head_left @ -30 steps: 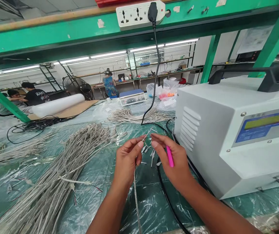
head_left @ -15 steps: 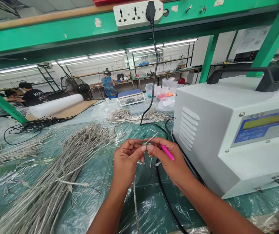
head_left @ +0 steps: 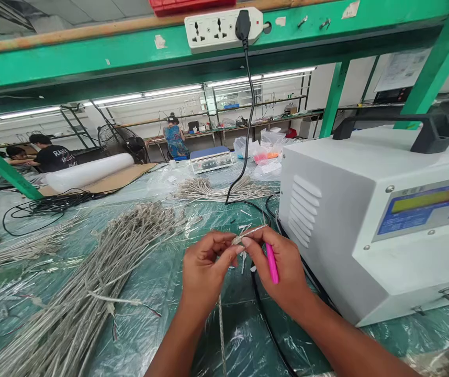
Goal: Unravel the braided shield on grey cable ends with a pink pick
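Observation:
My left hand (head_left: 204, 267) is closed in a pinch on the end of a thin silver braided cable (head_left: 221, 330), which runs down toward me between my forearms. My right hand (head_left: 281, 269) meets it fingertip to fingertip, pinching the cable's tip (head_left: 250, 233), which points up and right. A pink tool (head_left: 272, 263) is tucked in my right palm. Both hands hover above the plastic-covered green bench (head_left: 161, 272), just left of the white machine (head_left: 366, 209).
A large pile of silver cables (head_left: 102, 277) lies on the left, another bundle (head_left: 212, 189) farther back. A black power cord (head_left: 248, 120) hangs from the socket strip (head_left: 224, 26) on the green beam. A scale (head_left: 211, 158), bags and seated people are behind.
My hands have drawn closer together and slightly lower, fingertips now touching at the cable tip. The pink tool has swung more upright in my right hand.

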`<state>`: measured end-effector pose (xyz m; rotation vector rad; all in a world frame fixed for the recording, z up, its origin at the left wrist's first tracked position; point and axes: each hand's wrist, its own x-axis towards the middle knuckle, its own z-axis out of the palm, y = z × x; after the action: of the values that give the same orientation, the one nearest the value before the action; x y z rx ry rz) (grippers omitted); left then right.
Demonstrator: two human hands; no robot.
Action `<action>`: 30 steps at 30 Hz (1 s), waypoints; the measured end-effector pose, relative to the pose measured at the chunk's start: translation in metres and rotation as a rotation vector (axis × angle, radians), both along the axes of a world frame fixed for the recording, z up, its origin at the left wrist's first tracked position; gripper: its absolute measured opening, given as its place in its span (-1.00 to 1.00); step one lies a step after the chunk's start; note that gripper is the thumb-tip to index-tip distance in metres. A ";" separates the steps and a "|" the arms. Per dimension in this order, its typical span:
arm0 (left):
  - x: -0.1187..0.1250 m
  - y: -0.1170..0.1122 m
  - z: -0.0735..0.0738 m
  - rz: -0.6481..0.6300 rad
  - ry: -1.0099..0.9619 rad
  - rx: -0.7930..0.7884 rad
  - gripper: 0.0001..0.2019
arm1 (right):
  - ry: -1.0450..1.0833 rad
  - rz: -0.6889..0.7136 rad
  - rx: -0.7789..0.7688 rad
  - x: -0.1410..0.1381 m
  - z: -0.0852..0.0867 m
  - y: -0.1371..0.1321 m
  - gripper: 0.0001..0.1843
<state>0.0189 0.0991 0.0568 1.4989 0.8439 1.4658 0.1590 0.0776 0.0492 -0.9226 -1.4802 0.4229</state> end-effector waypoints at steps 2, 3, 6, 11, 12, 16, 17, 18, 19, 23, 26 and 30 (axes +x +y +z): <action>-0.003 0.001 0.001 -0.032 0.042 -0.016 -0.95 | -0.053 -0.026 0.027 0.002 0.002 0.000 -0.88; -0.005 0.001 0.002 -0.071 0.036 -0.041 -0.95 | -0.072 -0.025 0.030 0.003 0.003 -0.001 -0.88; -0.009 0.002 0.003 -0.239 -0.045 -0.147 -0.88 | -0.092 -0.001 0.017 0.006 0.007 -0.002 -0.88; -0.008 0.002 0.002 -0.402 -0.232 -0.266 -0.88 | -0.082 0.012 -0.005 0.005 0.010 -0.005 -0.88; -0.007 0.001 0.002 -0.419 -0.258 -0.277 -0.87 | -0.085 0.009 0.000 0.005 0.009 -0.006 -0.88; -0.005 0.001 0.001 -0.457 -0.295 -0.296 -0.84 | -0.086 -0.019 0.052 0.002 0.005 -0.003 -0.90; -0.005 0.001 0.001 -0.463 -0.299 -0.302 -0.84 | -0.078 -0.021 0.062 0.002 0.004 -0.002 -0.90; -0.005 0.001 0.001 -0.464 -0.302 -0.306 -0.84 | -0.068 -0.018 0.066 0.001 0.003 -0.001 -0.91; -0.005 0.001 0.002 -0.460 -0.300 -0.308 -0.85 | -0.058 -0.012 0.067 0.001 0.002 0.000 -0.91; -0.003 0.002 0.001 -0.395 -0.263 -0.275 -0.87 | -0.036 0.005 0.060 0.001 0.002 0.001 -0.91; 0.000 0.001 -0.002 -0.263 -0.193 -0.183 -0.88 | -0.082 -0.048 0.097 0.000 0.004 -0.002 -0.90; 0.008 -0.006 -0.006 0.024 -0.091 -0.055 -0.90 | -0.191 -0.152 0.230 -0.005 0.003 -0.004 -0.87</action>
<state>0.0270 0.0930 0.0506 1.3754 0.8431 1.5048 0.1542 0.0733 0.0519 -0.9013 -1.5803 0.0515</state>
